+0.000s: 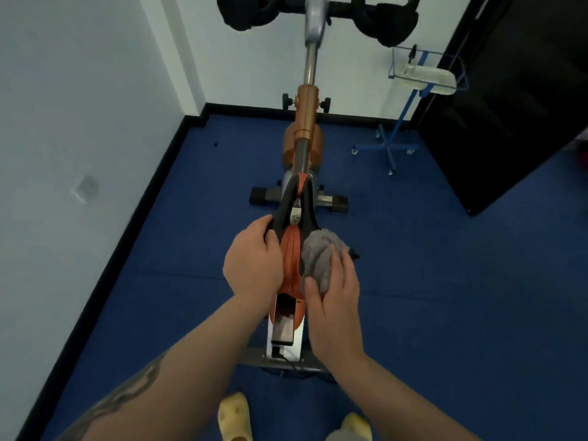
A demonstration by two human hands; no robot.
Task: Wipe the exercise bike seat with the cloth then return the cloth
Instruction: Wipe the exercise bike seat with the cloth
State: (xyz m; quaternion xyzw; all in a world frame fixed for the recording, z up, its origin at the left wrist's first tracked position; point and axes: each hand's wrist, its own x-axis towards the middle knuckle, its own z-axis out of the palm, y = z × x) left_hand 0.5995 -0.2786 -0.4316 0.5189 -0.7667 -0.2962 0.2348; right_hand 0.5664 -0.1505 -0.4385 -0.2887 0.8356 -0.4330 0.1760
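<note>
The exercise bike seat is black and orange and sits in the middle of the head view, pointing away from me. My left hand grips the seat's left side, fingers curled over its edge. My right hand presses a crumpled grey cloth against the right rear part of the seat. The right side of the seat is hidden under the cloth and hand.
The bike's post and black handlebars stand ahead near the white wall. A blue wheeled stand with a wire basket is at the right, beside a black door. Blue floor mats surround the bike; my yellow shoes are below.
</note>
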